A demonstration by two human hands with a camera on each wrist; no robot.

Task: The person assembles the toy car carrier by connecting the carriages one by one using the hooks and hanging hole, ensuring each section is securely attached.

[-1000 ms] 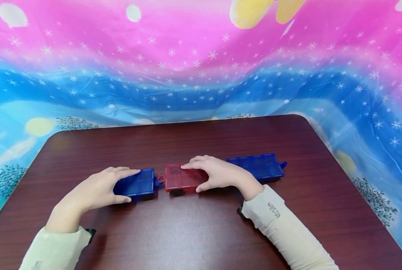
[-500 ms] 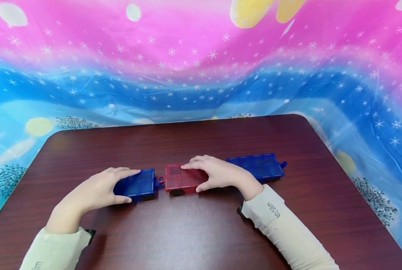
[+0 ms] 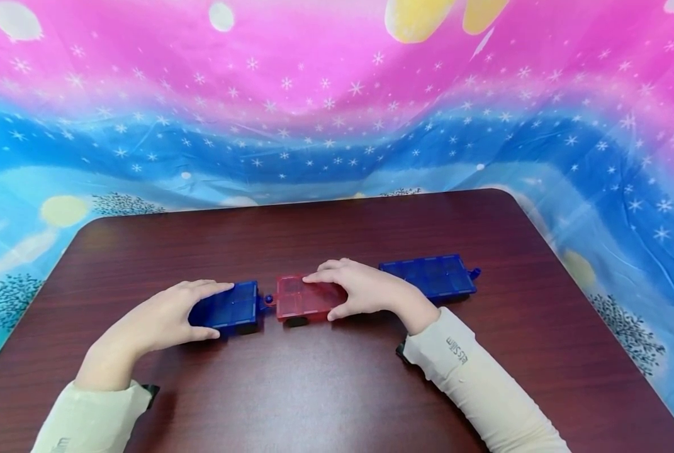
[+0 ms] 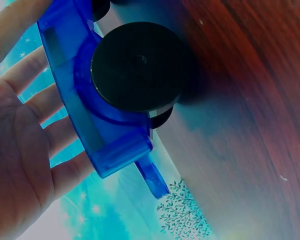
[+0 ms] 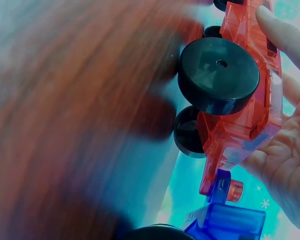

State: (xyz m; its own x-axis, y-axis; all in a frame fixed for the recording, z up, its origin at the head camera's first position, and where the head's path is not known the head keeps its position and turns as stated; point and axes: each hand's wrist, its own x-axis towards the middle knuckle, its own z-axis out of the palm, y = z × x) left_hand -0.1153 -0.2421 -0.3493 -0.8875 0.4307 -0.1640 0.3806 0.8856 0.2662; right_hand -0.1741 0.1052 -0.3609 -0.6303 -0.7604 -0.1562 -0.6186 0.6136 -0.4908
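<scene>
My left hand (image 3: 161,318) grips a short blue toy car base (image 3: 240,305) by its left end, thumb on the near side and fingers on the far side. Black wheels show under it in the left wrist view. To its right, my right hand (image 3: 370,289) holds a translucent red toy car base (image 3: 299,299) between thumb and fingers. A blue knob (image 3: 268,299) shows at the red ring between these two. Behind my right hand lies a longer blue car base (image 3: 433,277). In the right wrist view the red hitch peg (image 5: 235,190) meets a blue hitch loop (image 5: 219,186).
All the cars stand on a dark reddish wooden table (image 3: 314,377) with rounded far corners. A pink and blue snowflake-patterned cloth (image 3: 325,113) hangs behind it and down both sides. A blue hook (image 3: 475,274) sticks out from the long car's right end.
At the joint between the left blue car and the red car, a blue knob now shows where the red ring was uppermost before. Both hands keep their hold; the head view shifts slightly.
</scene>
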